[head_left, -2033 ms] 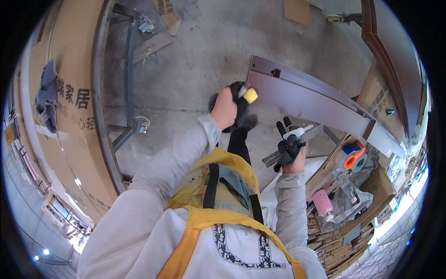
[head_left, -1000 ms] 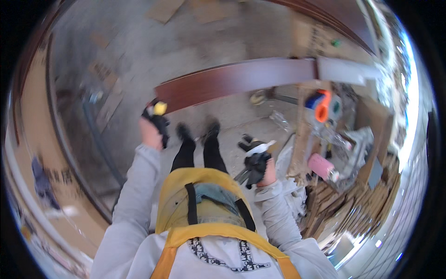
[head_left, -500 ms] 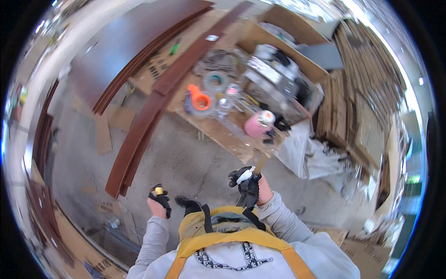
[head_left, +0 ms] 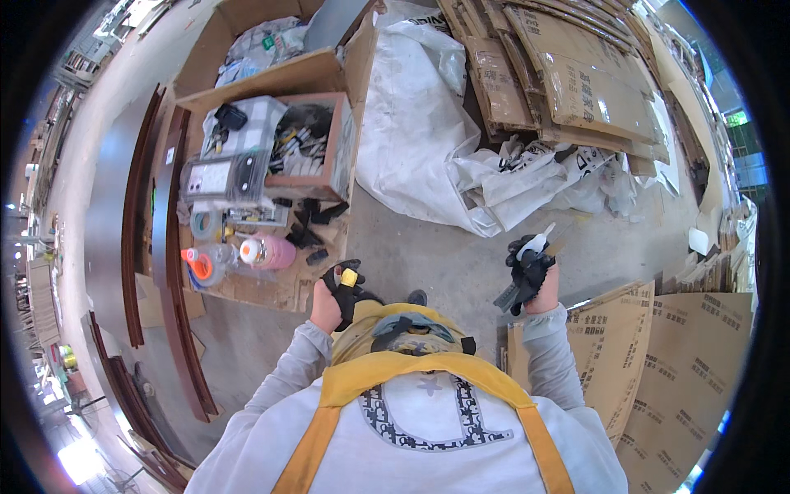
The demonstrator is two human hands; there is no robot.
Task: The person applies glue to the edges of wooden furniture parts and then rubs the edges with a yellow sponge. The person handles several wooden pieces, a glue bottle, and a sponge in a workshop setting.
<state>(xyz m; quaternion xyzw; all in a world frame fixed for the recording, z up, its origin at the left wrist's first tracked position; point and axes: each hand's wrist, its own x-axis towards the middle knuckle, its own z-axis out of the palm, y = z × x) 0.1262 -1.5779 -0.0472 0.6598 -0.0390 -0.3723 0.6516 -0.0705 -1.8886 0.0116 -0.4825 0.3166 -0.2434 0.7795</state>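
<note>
Head view: much of the concrete floor (head_left: 411,263) is covered at upper right by a stack of flattened cardboard (head_left: 605,90) and at lower right by cardboard sheets (head_left: 691,370). A crumpled white sack (head_left: 411,123) is spread left of the stack. Long brown boards (head_left: 170,272) are lined up at far left, beside a cardboard-covered surface (head_left: 280,288). At its far end an open cardboard box (head_left: 271,82) is seen, with a wooden box (head_left: 309,189) of tools placed nearer. By the right hand (head_left: 531,276), black-gloved and well apart from the surface, a dark grey bar (head_left: 505,299) and a white piece (head_left: 539,240) are grasped. By the left hand (head_left: 339,292), also gloved and just beside the surface's near corner, a small yellow-ended thing (head_left: 349,277) is clasped, its other end hidden. Near that edge, a pink bottle (head_left: 273,252) and an orange tape cutter (head_left: 200,267) are placed.
</note>
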